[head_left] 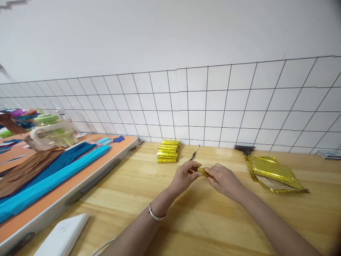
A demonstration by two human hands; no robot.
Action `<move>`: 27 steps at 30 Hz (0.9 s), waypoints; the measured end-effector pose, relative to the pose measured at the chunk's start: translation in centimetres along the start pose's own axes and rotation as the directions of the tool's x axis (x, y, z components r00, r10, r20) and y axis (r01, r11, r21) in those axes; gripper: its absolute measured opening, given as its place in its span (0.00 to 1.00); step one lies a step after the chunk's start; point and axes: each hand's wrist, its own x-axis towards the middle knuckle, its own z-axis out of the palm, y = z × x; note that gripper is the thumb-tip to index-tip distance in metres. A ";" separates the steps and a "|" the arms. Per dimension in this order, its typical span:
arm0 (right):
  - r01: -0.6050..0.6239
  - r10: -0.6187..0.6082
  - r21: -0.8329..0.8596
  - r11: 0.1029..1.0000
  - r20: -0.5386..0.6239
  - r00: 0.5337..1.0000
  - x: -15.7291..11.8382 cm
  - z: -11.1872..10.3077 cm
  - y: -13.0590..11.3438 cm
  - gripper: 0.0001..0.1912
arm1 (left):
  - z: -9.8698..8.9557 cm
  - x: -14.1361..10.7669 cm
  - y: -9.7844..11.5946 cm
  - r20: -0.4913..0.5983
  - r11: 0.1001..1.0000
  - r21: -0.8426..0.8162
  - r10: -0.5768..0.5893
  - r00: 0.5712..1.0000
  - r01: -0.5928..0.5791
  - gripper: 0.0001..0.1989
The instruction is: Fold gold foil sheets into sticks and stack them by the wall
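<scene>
White wall [160,39] stands behind the wood table [128,185]. My left hand [183,176] and right hand [224,180] pinch a little gold piece [203,172] — tiny, so it needs soft fingertips. Gold rolls [168,152] lie near the table's far edge — shiny!

A white wall [170,35] with dark crossed lines [207,88] stood behind the wooden bench [128,199]. On the left was an orange top [53,192]. It held long brown cloth [29,169], dark blue cloth [64,158] and bright blue cloth [61,170]. Near them stood a see-through jug [62,137] with a green lid [46,119]. A small blue scrap [118,139] lay near the far corner, by a pale blue scrap [103,140]. Low on the left, a flat white thing [64,233] sat on the wood, near a pale cord [103,245]. Another flat thing [329,155] lay far right, by the wall.
</scene>
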 end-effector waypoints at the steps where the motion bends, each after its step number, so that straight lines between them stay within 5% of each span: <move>1: 0.004 -0.004 -0.010 1.000 0.000 1.000 0.0 0.0 0.0 0.12 | 0.0 0.0 0.0 0.003 1.000 0.001 -0.010 1.000 0.010 0.14; 8: 0.033 -0.034 -0.030 0.999 -0.017 0.999 0.0 0.2 0.4 0.14 | 0.2 -0.1 0.2 -0.006 0.998 -0.038 -0.051 0.999 0.051 0.13; 12: 0.034 -0.036 -0.019 0.999 -0.127 0.991 0.1 0.1 0.7 0.18 | 0.3 0.1 0.1 -0.058 0.968 -0.226 -0.127 0.990 0.111 0.13; 14: -0.005 0.002 -0.012 1.000 -0.277 0.961 0.2 0.0 1.0 0.23 | 0.2 0.3 0.2 -0.115 0.918 -0.370 -0.195 0.974 0.140 0.14; 18: -0.135 0.179 0.120 0.984 -0.536 0.825 0.4 -0.2 1.4 0.26 | -0.1 0.5 0.3 -0.231 0.833 -0.538 -0.293 0.928 0.130 0.16; 27: -0.242 0.500 0.516 0.822 -0.450 0.740 0.3 0.1 1.6 0.17 | 0.8 -0.1 0.3 -0.148 0.694 -0.694 -0.399 0.905 0.192 0.16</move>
